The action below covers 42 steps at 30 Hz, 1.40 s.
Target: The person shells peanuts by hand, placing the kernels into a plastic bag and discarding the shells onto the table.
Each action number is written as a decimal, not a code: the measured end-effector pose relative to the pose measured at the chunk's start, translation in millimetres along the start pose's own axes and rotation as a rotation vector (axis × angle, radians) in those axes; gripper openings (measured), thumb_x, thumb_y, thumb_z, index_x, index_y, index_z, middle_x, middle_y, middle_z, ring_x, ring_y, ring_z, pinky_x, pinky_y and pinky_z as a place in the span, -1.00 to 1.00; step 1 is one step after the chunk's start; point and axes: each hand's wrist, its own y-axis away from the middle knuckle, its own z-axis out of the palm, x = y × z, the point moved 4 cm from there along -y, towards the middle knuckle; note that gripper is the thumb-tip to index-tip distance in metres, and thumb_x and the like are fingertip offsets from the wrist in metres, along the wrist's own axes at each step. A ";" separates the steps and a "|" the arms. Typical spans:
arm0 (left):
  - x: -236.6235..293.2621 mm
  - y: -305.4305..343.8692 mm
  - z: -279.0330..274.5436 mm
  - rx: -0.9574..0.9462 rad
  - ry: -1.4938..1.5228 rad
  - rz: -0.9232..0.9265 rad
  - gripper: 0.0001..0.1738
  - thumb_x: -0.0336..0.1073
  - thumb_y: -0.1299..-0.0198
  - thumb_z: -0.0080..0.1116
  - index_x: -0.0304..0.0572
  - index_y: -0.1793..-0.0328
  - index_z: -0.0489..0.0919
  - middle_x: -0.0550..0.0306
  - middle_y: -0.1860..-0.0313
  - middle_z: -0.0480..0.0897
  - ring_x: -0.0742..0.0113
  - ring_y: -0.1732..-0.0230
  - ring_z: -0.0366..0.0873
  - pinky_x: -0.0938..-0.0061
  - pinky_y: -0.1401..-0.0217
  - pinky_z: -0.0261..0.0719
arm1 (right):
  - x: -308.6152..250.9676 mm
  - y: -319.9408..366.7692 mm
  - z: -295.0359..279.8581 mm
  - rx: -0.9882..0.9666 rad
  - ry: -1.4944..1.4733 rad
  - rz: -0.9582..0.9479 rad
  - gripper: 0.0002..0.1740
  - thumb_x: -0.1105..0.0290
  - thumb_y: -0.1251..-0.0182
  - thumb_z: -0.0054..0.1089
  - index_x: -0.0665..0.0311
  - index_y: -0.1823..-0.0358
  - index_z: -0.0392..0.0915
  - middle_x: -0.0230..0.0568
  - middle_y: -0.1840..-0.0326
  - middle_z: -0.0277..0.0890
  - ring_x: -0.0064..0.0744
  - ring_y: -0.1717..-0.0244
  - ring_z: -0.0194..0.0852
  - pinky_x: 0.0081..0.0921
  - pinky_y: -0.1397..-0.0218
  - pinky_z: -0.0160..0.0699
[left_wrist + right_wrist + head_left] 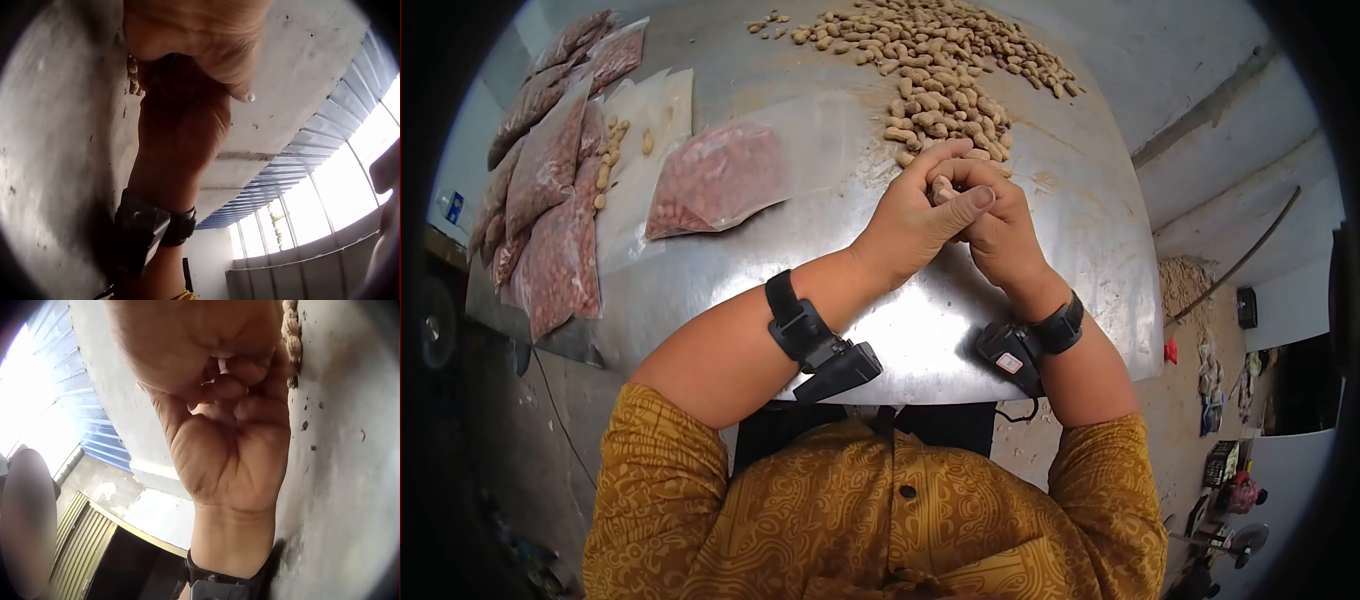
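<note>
My two hands meet over the metal table [840, 270], at the near end of a pile of unshelled peanuts [945, 100]. Between them a single peanut [942, 188] shows in part, its rest hidden by fingers. From one side my left hand [908, 222] grips it, thumb laid across toward the other hand. Curled fingers of my right hand [1006, 228] close round it from the opposite side. In the right wrist view the left palm [231, 462] faces the camera, with bent fingers [228, 387] tucked under the right hand.
Left of the hands lies a clear bag of red shelled peanuts [718, 180]. Several more filled bags [550, 190] are heaped at the table's left edge, beside a flat pale bag [665, 110] with a few loose peanuts [610, 155] on it. A wall runs along the right.
</note>
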 end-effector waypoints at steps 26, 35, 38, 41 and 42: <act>-0.6 -3.9 -13.8 0.076 -0.003 -0.056 -0.79 -0.33 -0.19 0.14 -0.40 0.28 0.54 0.08 0.43 0.55 0.41 0.46 0.47 0.56 0.32 0.48 | -0.7 0.3 -18.5 0.037 -0.110 0.104 -0.68 0.64 -0.15 0.10 0.39 0.02 0.49 -0.23 0.37 0.52 -0.55 0.45 0.50 -0.68 0.40 0.52; -1.6 -6.9 -15.9 0.150 0.022 0.001 -0.82 -0.34 -0.20 0.12 -0.37 0.23 0.57 0.12 0.39 0.57 0.45 0.46 0.48 0.59 0.29 0.48 | 11.8 -0.7 -14.5 0.125 -0.562 0.112 -0.67 0.64 -0.16 0.13 0.39 0.00 0.45 -0.20 0.30 0.49 -0.41 0.37 0.56 -0.63 0.30 0.62; 0.0 -7.9 -18.6 0.144 -0.013 0.048 -0.82 -0.37 -0.19 0.12 -0.38 0.17 0.57 0.15 0.30 0.57 0.47 0.38 0.49 0.61 0.24 0.48 | 15.2 -1.1 -14.4 0.155 -0.657 0.156 -0.69 0.64 -0.18 0.11 0.40 0.02 0.44 -0.19 0.28 0.50 -0.42 0.32 0.56 -0.62 0.24 0.63; 2.5 -9.1 -21.4 0.133 -0.166 0.175 -0.80 -0.40 -0.17 0.13 -0.37 0.13 0.59 0.16 0.18 0.56 0.47 0.27 0.49 0.62 0.17 0.48 | 20.0 -1.7 -15.4 0.164 -0.726 0.184 -0.75 0.63 -0.20 0.08 0.41 0.06 0.44 -0.19 0.26 0.51 -0.43 0.31 0.56 -0.61 0.20 0.64; 4.2 -9.4 -21.8 0.135 -0.247 0.209 -0.80 -0.40 -0.16 0.14 -0.35 0.12 0.60 0.16 0.15 0.55 0.47 0.23 0.49 0.62 0.14 0.47 | 21.5 -1.9 -15.7 0.161 -0.748 0.187 -0.77 0.63 -0.21 0.07 0.41 0.07 0.45 -0.19 0.26 0.51 -0.44 0.31 0.56 -0.61 0.20 0.64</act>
